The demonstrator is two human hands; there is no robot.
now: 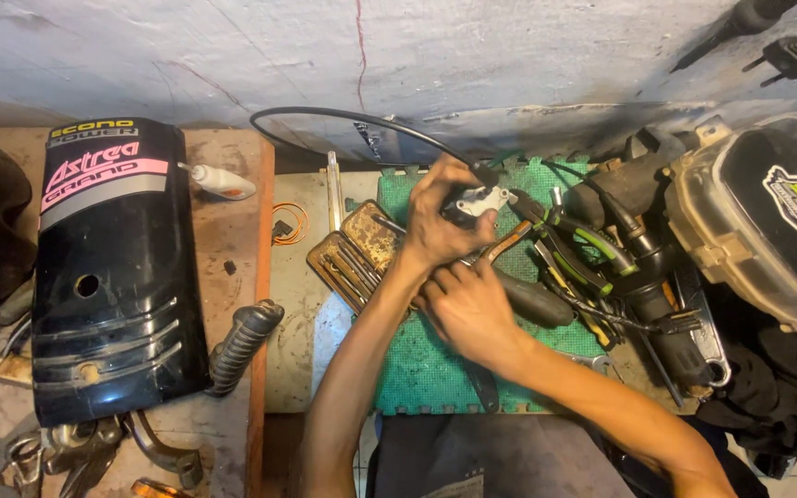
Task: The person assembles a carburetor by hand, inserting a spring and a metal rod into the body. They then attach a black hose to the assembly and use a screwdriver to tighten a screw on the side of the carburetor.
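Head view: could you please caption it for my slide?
Two bare hands, left hand and right hand, work a small white part over a green mat.

Both hands — left hand (437,217), right hand (468,309) — on white part (481,199).

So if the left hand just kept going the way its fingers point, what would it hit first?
The left hand points up and right at the small pale metal part it already pinches; past that, probably the black cable and the wall, though depth is unclear.

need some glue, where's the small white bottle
In the head view, the small white bottle lies left on the wooden board, beside the black panel's upper right corner.
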